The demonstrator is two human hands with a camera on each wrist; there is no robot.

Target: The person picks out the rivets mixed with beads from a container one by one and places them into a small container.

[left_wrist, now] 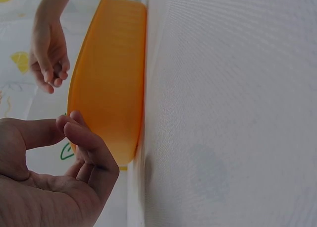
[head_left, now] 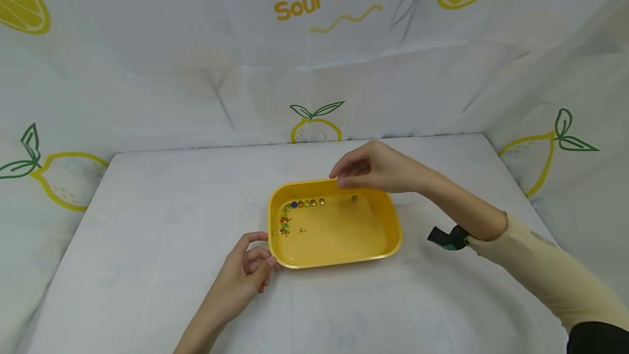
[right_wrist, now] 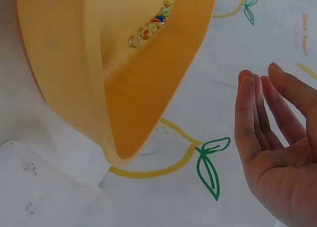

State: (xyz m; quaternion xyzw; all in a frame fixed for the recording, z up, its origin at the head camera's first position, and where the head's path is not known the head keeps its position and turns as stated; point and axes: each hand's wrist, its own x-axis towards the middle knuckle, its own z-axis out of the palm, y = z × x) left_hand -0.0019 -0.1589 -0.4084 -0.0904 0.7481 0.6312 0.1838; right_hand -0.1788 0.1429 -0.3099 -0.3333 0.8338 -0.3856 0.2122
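A yellow tray [head_left: 339,262] lies on the white table, its left front corner gripped by my left hand [head_left: 241,283], thumb near the rim and fingers along the outer wall. Inside, small glass marbles [head_left: 294,205] line the back and left edges. Among those at the left are small brass-coloured pins, and one more pin [head_left: 302,229] lies apart on the tray floor. A lone green marble [head_left: 354,198] is near the back wall. Above the back rim hovers my right hand [head_left: 380,171]; in the right wrist view its thumb and fingers are apart with nothing between them.
White cloth with lemon prints [head_left: 316,131] rises behind the table and at both sides. A dark strap end [head_left: 448,238] hangs from the right sleeve [head_left: 530,255]. White tabletop [head_left: 172,223] surrounds the tray.
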